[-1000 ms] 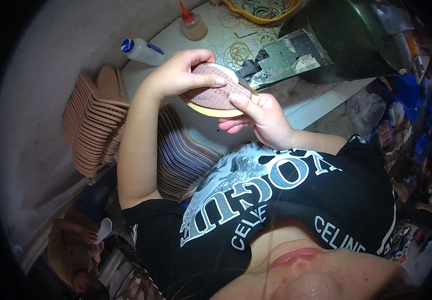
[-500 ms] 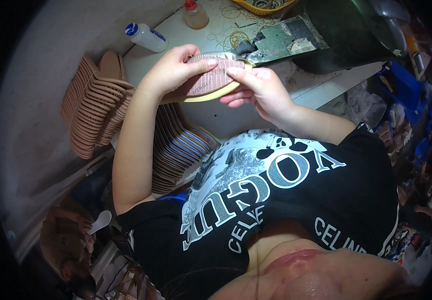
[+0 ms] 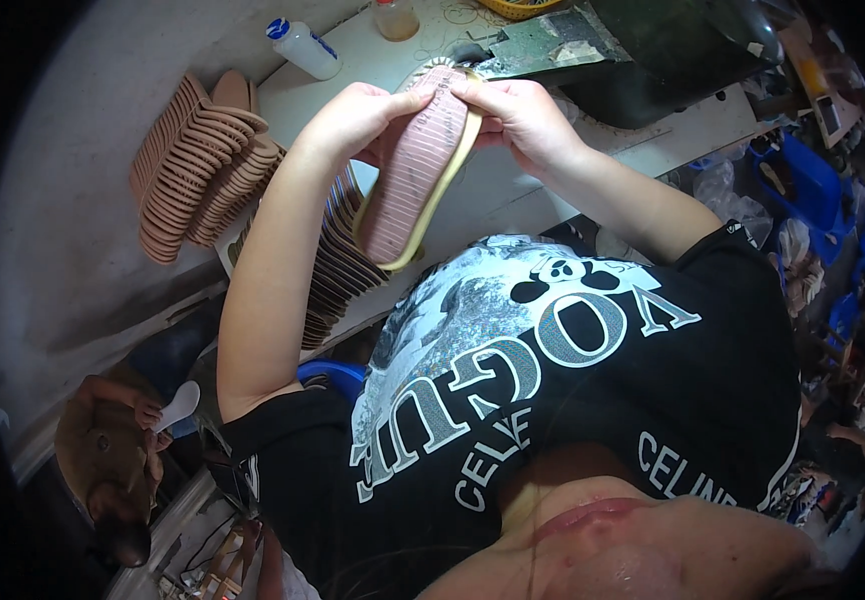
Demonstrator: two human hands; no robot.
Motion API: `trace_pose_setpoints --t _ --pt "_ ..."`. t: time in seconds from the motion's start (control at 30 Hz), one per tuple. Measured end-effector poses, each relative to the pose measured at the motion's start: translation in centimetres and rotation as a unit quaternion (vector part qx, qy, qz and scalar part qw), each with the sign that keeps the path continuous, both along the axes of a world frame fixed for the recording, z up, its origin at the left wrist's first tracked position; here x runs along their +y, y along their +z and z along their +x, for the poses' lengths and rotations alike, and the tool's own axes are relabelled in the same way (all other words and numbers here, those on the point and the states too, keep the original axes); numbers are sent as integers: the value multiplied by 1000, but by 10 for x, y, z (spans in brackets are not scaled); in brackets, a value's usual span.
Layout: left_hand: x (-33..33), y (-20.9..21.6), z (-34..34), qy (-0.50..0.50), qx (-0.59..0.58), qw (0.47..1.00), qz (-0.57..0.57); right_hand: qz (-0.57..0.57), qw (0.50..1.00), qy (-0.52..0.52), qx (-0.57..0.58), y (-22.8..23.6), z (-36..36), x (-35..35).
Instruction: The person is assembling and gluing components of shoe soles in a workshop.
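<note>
A pink shoe insole (image 3: pixel 408 190) with white cross lines and a pale yellow edge slants lengthwise over the table's near side. My left hand (image 3: pixel 353 125) grips its far left edge, thumb on the lined face and fingers partly hidden behind. From the other side my right hand (image 3: pixel 528 115) pinches the far right edge, thumb on top. The insole's far end lies beside the dark small working part of a green machine (image 3: pixel 558 45); whether they touch, I cannot tell. The insole's near end hangs free, in front of a stack of dark-edged insoles (image 3: pixel 338 270).
Tan insoles (image 3: pixel 188 165) stand stacked against the wall at left. A white bottle with a blue cap (image 3: pixel 305 50), a bottle of amber liquid (image 3: pixel 396 20) and a yellow basket (image 3: pixel 521 8) are on the table (image 3: pixel 513 205). At lower left, another person (image 3: pixel 103 435) holds a white sole.
The insole has turned from lying crosswise to pointing lengthwise, its near end swung toward me. Both hands have moved slightly farther away and stay on it; the view has shifted a little.
</note>
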State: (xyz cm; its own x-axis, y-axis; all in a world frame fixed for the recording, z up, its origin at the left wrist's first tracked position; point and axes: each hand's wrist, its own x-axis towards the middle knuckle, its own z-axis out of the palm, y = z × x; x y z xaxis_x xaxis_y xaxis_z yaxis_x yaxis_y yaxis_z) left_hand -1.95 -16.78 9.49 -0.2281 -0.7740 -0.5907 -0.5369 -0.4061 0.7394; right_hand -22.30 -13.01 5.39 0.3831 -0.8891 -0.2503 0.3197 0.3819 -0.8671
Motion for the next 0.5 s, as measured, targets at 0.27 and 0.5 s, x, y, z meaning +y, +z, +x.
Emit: trace_pose_setpoints --t 0.27,0.5 --pt "19 11 -20 26 43 997 57 -16 993 104 62 -9 -18 36" --pt "16 0 -6 34 76 996 41 -32 992 85 84 -7 -18 9"
